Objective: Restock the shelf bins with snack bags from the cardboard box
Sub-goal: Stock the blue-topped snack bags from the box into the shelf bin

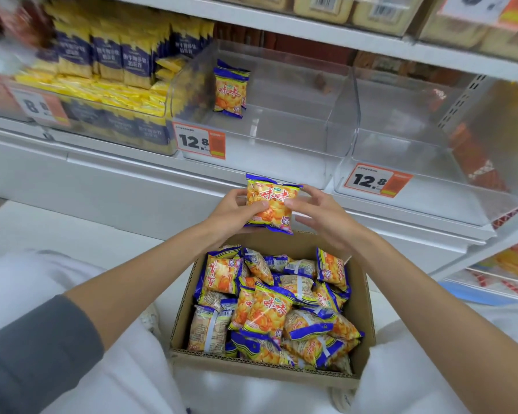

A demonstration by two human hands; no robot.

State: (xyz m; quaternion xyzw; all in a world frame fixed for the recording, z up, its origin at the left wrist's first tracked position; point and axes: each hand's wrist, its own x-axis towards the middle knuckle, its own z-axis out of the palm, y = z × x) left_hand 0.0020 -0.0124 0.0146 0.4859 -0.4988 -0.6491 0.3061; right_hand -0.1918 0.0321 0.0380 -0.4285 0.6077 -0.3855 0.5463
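A yellow and blue snack bag (271, 204) is held above the far edge of the cardboard box (251, 367). My left hand (234, 215) grips its left side with the thumb on the front. My right hand (317, 212) pinches its right side with thumb and fingers. The box sits between my knees and holds several of the same bags (269, 312). In the clear middle shelf bin (338, 115), two such bags (229, 89) stand upright at the left wall.
A second clear bin (407, 156) stands to the right with nothing in it. The bin on the left (102, 94) is packed with yellow and navy packs. Orange price tags (201, 140) hang on the bin fronts. Another shelf runs overhead.
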